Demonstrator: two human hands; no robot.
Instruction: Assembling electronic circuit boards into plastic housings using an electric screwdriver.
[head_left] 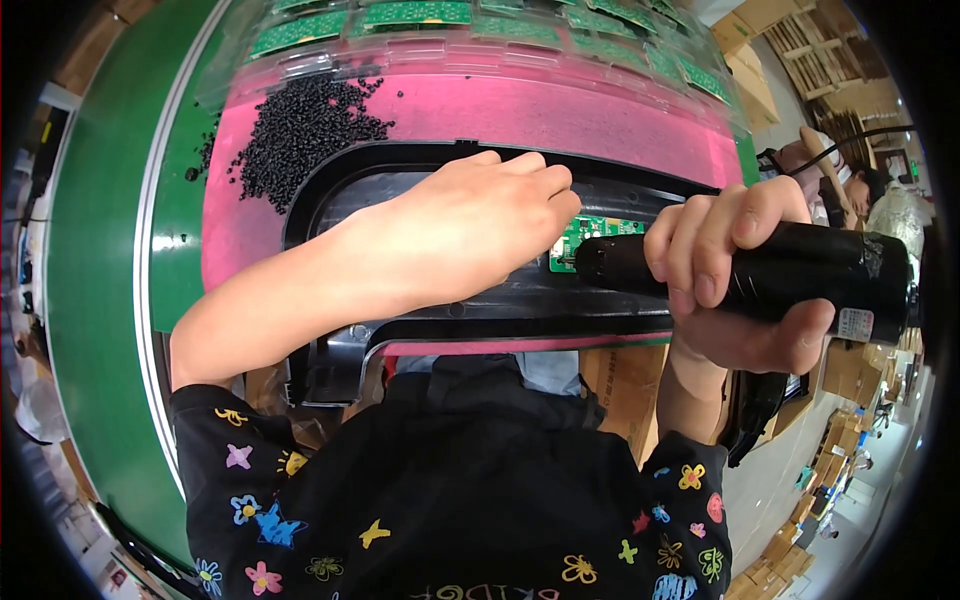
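Note:
My right hand is wrapped round a black electric screwdriver, held nearly flat with its front end to the left. That end is over a green circuit board, which lies in a long black plastic housing. Whether the bit touches a screw, I cannot see. My left hand reaches across the housing with its fingers curled down by the board's left edge. Its fingertips are hidden, so anything held in them does not show.
A heap of small black screws or similar bits lies on the pink mat, behind the housing's left end. Clear plastic trays of green circuit boards stand at the back. Cardboard boxes and another person are off to the right.

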